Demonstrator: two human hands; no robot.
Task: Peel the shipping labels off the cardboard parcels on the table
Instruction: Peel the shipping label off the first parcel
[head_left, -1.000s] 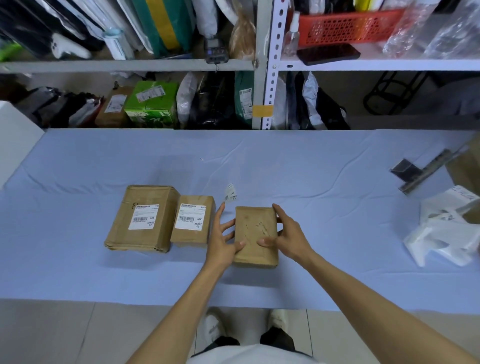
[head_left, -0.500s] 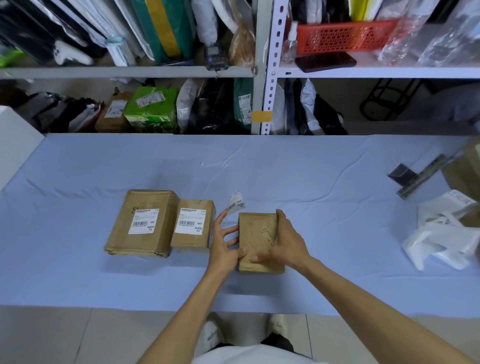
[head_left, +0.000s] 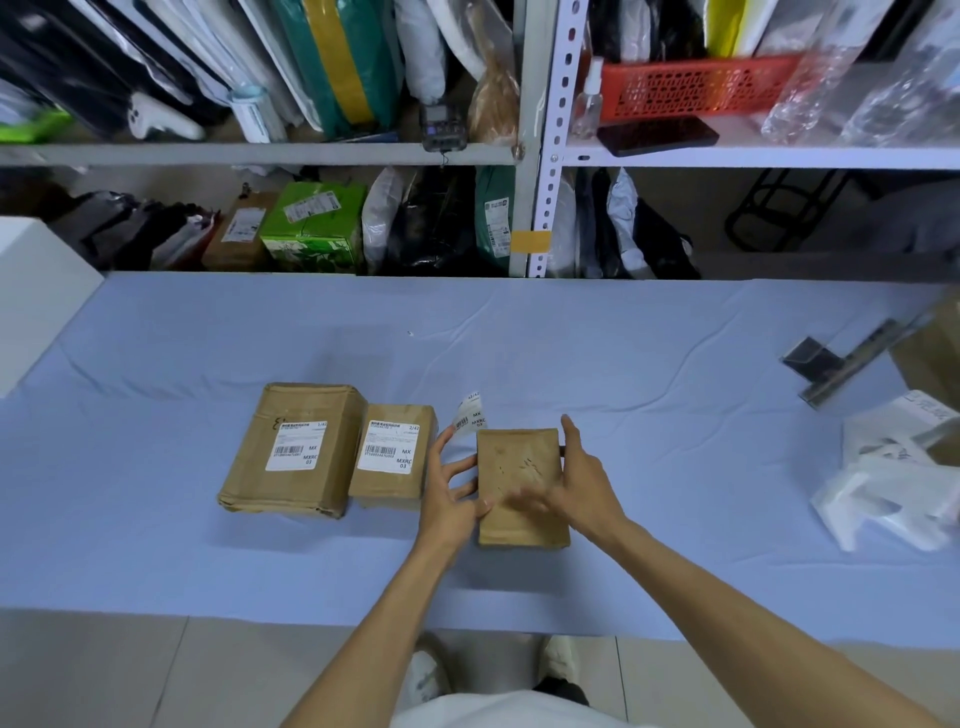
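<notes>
The top of the third parcel (head_left: 517, 462) is bare brown cardboard. Its peeled label (head_left: 470, 418) stands curled just off the parcel's far left corner, right at the index fingertip of the left hand (head_left: 452, 488); whether it sticks to that finger or still clings to the cardboard edge I cannot tell. Compared with 1 second ago, the label shows more of its printed face and sits closer to that corner, and the parcel has slid a little away from the middle parcel (head_left: 387, 483) toward the right edge of the tabletop (head_left: 649, 415). The left hand is spread, its fingers fairly straight against the parcel's left side and its thumb resting on the near left of the top. The right hand (head_left: 576, 483) grips the opposite side, fingers along the right edge and thumb laid across the top (the thumb is blurred, so it is probably rubbing or shifting there). I judge this parcel as good as finished: 1 of 3 done, with only the loose label to set aside. The large parcel (head_left: 311, 493) and the middle parcel lie touching in a row toward the near edge, left of the middle. The large parcel's label (head_left: 297, 447) and the middle parcel's label (head_left: 388, 450) are both flat and untouched, so 2 peels remain; the middle parcel, just beside the left hand, looks the likely next one.
</notes>
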